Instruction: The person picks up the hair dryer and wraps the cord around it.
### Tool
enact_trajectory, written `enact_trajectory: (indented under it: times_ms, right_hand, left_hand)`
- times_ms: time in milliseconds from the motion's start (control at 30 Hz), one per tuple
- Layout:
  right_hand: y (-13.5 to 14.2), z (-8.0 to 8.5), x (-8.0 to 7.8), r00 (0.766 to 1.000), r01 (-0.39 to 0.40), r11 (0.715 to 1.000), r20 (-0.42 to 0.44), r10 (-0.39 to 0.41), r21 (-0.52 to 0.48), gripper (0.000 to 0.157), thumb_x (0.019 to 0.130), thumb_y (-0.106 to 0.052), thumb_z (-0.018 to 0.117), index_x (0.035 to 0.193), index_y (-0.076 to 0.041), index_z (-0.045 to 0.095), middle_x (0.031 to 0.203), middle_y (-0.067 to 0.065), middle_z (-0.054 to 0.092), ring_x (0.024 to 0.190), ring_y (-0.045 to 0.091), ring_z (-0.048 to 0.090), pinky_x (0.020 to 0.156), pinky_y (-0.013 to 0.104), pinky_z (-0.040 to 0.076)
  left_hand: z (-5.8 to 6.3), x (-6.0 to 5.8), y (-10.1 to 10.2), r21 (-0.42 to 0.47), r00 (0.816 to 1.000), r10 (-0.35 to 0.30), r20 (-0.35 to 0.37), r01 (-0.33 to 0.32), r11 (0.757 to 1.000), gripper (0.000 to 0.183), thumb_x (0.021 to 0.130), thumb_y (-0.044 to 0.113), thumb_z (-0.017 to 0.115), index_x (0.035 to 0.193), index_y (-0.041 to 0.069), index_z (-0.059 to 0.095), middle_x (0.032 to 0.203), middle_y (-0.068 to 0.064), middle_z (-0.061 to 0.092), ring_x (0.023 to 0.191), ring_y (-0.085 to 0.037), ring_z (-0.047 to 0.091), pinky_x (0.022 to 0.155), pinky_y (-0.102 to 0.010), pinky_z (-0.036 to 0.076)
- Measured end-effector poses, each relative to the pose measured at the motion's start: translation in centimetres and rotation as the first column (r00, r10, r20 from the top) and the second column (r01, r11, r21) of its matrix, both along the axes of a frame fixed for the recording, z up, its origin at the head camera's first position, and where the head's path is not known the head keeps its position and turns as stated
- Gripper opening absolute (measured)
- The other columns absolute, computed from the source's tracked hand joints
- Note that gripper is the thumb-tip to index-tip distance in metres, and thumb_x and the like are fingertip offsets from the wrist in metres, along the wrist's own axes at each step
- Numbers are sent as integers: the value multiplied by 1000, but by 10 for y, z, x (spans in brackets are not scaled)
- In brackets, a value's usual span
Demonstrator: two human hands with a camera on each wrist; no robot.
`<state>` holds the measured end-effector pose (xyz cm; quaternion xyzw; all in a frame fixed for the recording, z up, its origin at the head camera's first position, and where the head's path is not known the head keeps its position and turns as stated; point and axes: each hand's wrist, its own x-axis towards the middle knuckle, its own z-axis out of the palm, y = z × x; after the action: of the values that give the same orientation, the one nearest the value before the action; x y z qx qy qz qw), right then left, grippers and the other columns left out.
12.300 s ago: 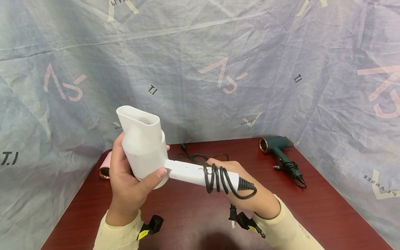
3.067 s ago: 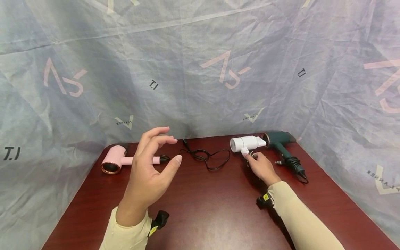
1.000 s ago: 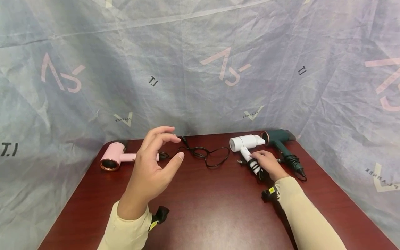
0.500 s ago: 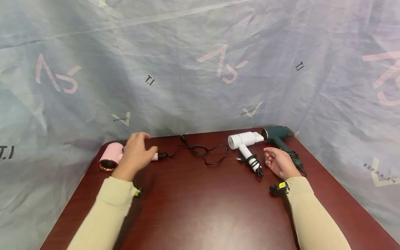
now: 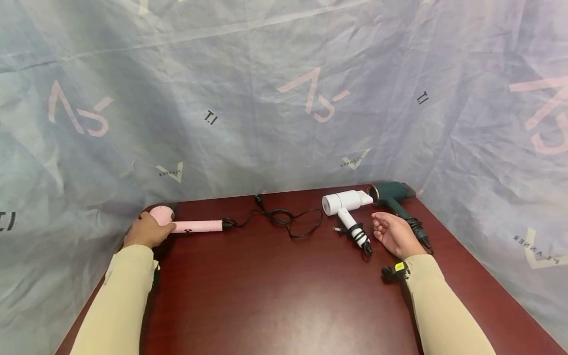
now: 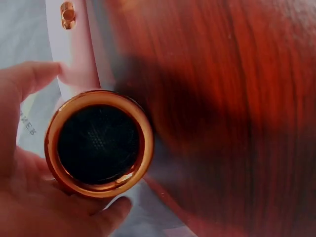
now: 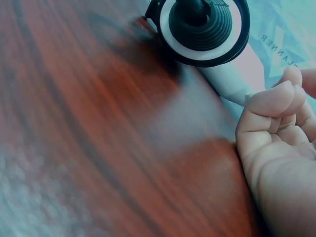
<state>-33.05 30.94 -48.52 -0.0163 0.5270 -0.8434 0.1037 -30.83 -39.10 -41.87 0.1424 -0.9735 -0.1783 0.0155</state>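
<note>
At the table's far left corner lies a pink hair dryer [image 5: 197,226], its handle toward the right. My left hand [image 5: 144,230] grips its barrel. The left wrist view shows the copper-rimmed round end [image 6: 98,190] close up, fingers around the barrel and the thumb [image 6: 42,74] at the handle's base. My right hand [image 5: 396,234] rests loosely curled and holds nothing. It is between a white hair dryer [image 5: 343,202] and a dark green one [image 5: 395,192]. The white dryer's handle has its black cord [image 5: 356,231] wrapped around it; its nozzle reaches the green dryer's copper rim.
The pink dryer's black cord [image 5: 297,236] lies loosely looped along the back of the dark red wooden table [image 5: 266,296]. A grey printed cloth [image 5: 248,98] hangs behind and on both sides, right at the table's edges.
The white hair dryer, earlier lifted in both hands, now lies beside the green one. My right hand has let go of it. My left hand has moved left onto the pink dryer's barrel.
</note>
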Motion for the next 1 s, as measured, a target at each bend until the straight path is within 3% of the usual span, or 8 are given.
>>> enact_trajectory:
  times_ms: [133, 267, 367, 533, 700, 800, 900, 1000]
  right_hand:
    - [0, 1, -2, 1000, 12, 1000, -27, -12, -2, 26, 110, -19, 49, 116, -3, 70, 89, 0, 62, 77, 11, 53, 68, 25, 50]
    - [0, 3, -2, 1000, 6, 1000, -31, -6, -2, 27, 111, -18, 49, 118, -1, 68, 89, 0, 62, 78, 11, 53, 69, 25, 50]
    - [-1, 2, -1, 1000, 8, 1000, -18, -8, -1, 26, 110, -19, 49, 116, -2, 69, 89, 0, 62, 77, 11, 54, 69, 25, 51]
    - [-4, -1, 1, 1000, 8, 1000, -8, -8, 5, 25, 111, -18, 48, 108, -8, 72, 87, 0, 62, 75, 10, 54, 68, 25, 51]
    - [-5, -1, 1, 1000, 15, 1000, -22, -15, 9, 27, 111, -17, 46, 110, -7, 71, 87, -1, 62, 75, 10, 54, 67, 24, 50]
    - [-5, 0, 1, 999, 23, 1000, -23, -22, 12, 27, 111, -18, 47, 112, -7, 71, 88, -1, 62, 77, 10, 54, 68, 24, 50]
    - [-6, 0, 1, 999, 35, 999, -18, -35, 14, 26, 111, -18, 49, 112, -6, 72, 88, -1, 63, 77, 10, 55, 68, 24, 50]
    - [-7, 0, 1, 999, 34, 999, -13, -34, 16, 26, 111, -18, 49, 111, -7, 72, 89, -1, 63, 77, 10, 54, 68, 25, 50]
  left_hand:
    - [1, -3, -12, 49, 998, -61, 27, 60, 997, 97, 90, 51, 62, 136, -28, 29, 119, -46, 51, 100, -55, 60, 85, -59, 54]
    - [7, -1, -15, 70, 995, -96, 15, 94, 993, 83, 83, 39, 72, 125, -25, 40, 105, -35, 57, 86, -43, 62, 76, -47, 55]
    - [9, 2, -16, 86, 994, -101, 33, 98, 991, 96, 79, 41, 78, 129, -28, 32, 110, -40, 53, 92, -47, 58, 82, -51, 54]
    - [2, 4, -21, 104, 995, -84, 46, 78, 992, 126, 72, 52, 86, 141, -22, 11, 120, -49, 46, 103, -56, 54, 90, -59, 51]
    - [-3, 2, -22, 73, 995, -98, 11, 97, 993, 126, 76, 48, 82, 156, -11, 4, 128, -51, 43, 107, -61, 54, 87, -61, 51]
    - [-4, 0, -22, 50, 995, -99, 8, 99, 994, 115, 79, 44, 78, 151, -17, 12, 124, -48, 48, 101, -56, 58, 85, -58, 52]
    - [-1, -1, -23, 32, 993, -111, 31, 110, 993, 99, 79, 42, 76, 134, -26, 30, 112, -42, 54, 91, -48, 59, 80, -52, 53]
    - [4, 0, -24, 26, 989, -142, 49, 141, 990, 76, 79, 40, 76, 113, -22, 49, 97, -31, 59, 81, -39, 59, 71, -44, 53]
